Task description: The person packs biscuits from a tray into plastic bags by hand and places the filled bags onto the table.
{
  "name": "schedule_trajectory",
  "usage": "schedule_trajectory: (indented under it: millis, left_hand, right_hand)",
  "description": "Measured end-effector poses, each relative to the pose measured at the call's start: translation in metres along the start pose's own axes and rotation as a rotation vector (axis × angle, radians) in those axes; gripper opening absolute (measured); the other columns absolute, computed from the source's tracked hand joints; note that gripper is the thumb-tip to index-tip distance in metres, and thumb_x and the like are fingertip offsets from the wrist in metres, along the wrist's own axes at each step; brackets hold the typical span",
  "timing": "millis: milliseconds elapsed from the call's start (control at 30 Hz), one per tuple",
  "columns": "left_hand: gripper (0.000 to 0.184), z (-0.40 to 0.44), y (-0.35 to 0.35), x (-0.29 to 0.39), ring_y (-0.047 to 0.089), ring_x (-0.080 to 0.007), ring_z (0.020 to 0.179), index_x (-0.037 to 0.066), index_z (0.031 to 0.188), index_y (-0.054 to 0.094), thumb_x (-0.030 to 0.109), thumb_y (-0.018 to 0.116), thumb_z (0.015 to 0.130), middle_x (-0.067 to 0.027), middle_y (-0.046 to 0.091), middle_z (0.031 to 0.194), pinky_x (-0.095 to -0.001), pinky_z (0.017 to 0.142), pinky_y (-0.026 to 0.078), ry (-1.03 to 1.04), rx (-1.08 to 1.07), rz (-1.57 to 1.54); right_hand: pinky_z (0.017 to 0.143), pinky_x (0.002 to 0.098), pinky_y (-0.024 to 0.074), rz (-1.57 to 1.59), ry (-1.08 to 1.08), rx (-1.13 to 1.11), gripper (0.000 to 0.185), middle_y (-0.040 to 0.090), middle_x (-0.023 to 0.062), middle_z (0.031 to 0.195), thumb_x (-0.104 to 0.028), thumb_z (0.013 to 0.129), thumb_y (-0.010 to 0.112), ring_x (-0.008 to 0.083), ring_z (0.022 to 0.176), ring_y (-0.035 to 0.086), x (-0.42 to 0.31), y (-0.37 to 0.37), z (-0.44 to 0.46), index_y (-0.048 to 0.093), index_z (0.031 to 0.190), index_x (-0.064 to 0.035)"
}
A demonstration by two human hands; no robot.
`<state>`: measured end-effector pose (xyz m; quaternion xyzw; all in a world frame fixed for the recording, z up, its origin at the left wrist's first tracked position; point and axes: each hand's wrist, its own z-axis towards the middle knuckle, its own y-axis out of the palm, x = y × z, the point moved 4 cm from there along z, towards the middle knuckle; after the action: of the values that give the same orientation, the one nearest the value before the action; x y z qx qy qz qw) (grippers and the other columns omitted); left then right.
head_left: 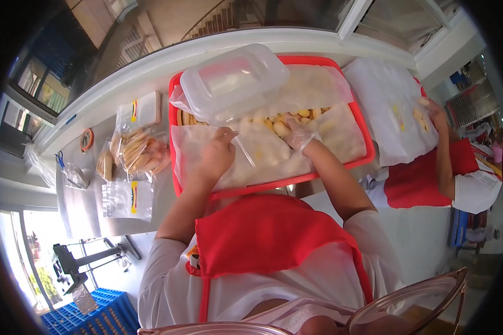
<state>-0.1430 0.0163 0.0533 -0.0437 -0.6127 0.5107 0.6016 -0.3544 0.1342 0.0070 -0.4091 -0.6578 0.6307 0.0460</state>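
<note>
A red tray [365, 129] lined with translucent sheets stands before me, holding small pale yellow pieces [303, 113]. My left hand [220, 151] is bare, its fingers bent at the edge of the front sheet [268, 151], the fingertips pinching it. Over the pieces, near the middle of the tray, is my right hand [300, 135] in a clear plastic glove. Its fingers curl down at a pale yellow piece; their undersides are hidden. A clear plastic container [235, 78] rests upside down across the tray's back left part.
Left of the tray lie filled clear bags [142, 151], flat labelled bags [127, 199], an orange tape roll [86, 140] and blue-handled scissors [60, 160]. At right, a co-worker's hand [435, 114] is over a plastic-covered tray [391, 106]. Blue crates [95, 315] stand lower left.
</note>
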Motion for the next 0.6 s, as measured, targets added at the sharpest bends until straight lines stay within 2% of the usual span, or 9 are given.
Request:
schedule_trajectory:
  millis: [33,133,233,267,367,467,567,600]
  left_hand:
    - [0.031,0.001,0.001,0.002,0.054,-0.0311,0.088,0.003,0.096,0.058,-0.003,0.044,0.069,-0.0135,0.052,0.103,-0.0365,0.076,0.045,0.033,0.004,-0.008]
    - [0.031,0.004,0.001,0.005,0.053,-0.0307,0.089,0.003,0.095,0.058,-0.004,0.044,0.069,-0.0131,0.052,0.103,-0.0359,0.077,0.045,0.089,0.006,-0.022]
    - [0.031,0.006,0.002,0.009,0.053,-0.0312,0.09,0.003,0.095,0.059,-0.005,0.043,0.069,-0.0135,0.052,0.102,-0.0353,0.078,0.044,0.094,-0.018,-0.023]
    - [0.031,0.009,0.004,0.009,0.053,-0.0315,0.09,0.002,0.094,0.059,-0.005,0.042,0.069,-0.0138,0.053,0.101,-0.035,0.078,0.043,0.104,-0.024,-0.023]
    - [0.031,0.012,0.003,0.008,0.052,-0.032,0.091,0.002,0.094,0.059,-0.006,0.041,0.069,-0.0145,0.053,0.101,-0.035,0.078,0.043,0.115,-0.06,-0.098]
    - [0.032,0.015,-0.001,0.007,0.053,-0.0318,0.09,0.002,0.095,0.059,-0.006,0.041,0.069,-0.015,0.053,0.101,-0.0352,0.078,0.043,0.121,-0.086,-0.147]
    - [0.035,0.009,-0.006,0.025,0.054,-0.0311,0.088,0.002,0.098,0.058,-0.007,0.042,0.068,-0.0148,0.051,0.104,-0.0351,0.076,0.044,0.147,-0.131,-0.107]
    - [0.036,0.006,-0.008,0.035,0.054,-0.0308,0.087,0.002,0.099,0.057,-0.007,0.042,0.068,-0.0146,0.051,0.105,-0.035,0.076,0.044,0.162,-0.151,-0.082]
  right_hand:
    - [0.083,0.0322,0.0406,0.123,-0.063,0.068,0.058,0.054,0.0176,0.103,-0.025,0.071,0.062,0.0288,0.093,0.054,0.002,-0.001,0.0,0.039,0.121,-0.0071]
    - [0.077,0.0343,0.0437,0.235,-0.156,0.209,0.055,0.054,0.0178,0.099,-0.025,0.072,0.064,0.0291,0.092,0.054,-0.006,-0.022,-0.011,0.042,0.118,-0.0048]
    - [0.078,0.0336,0.0436,0.757,-0.369,0.154,0.047,0.053,0.016,0.098,-0.011,0.071,0.064,0.0284,0.089,0.053,-0.056,-0.048,-0.051,0.045,0.113,-0.0033]
    - [0.079,0.0347,0.0434,0.496,-0.539,0.256,0.043,0.053,0.0139,0.096,-0.005,0.072,0.061,0.0292,0.087,0.053,-0.072,-0.054,-0.065,0.046,0.112,-0.005]
    - [0.078,0.0356,0.0437,0.387,-0.715,0.276,0.046,0.051,0.014,0.098,-0.002,0.069,0.06,0.0295,0.087,0.052,-0.087,-0.037,-0.088,0.046,0.113,-0.0071]
    - [0.077,0.0338,0.0447,0.184,-0.658,0.165,0.038,0.05,0.0129,0.106,-0.007,0.069,0.06,0.0289,0.089,0.053,-0.091,-0.035,-0.1,0.05,0.106,-0.0083]
    - [0.078,0.0333,0.0444,-0.387,-0.875,-0.043,0.043,0.046,0.0126,0.113,-0.005,0.068,0.057,0.0282,0.09,0.052,-0.099,-0.031,-0.109,0.048,0.109,-0.0103]
    - [0.077,0.0334,0.0448,-0.406,-0.837,-0.084,0.043,0.045,0.0122,0.115,-0.005,0.069,0.056,0.0278,0.09,0.052,-0.105,-0.034,-0.112,0.048,0.11,-0.0111]
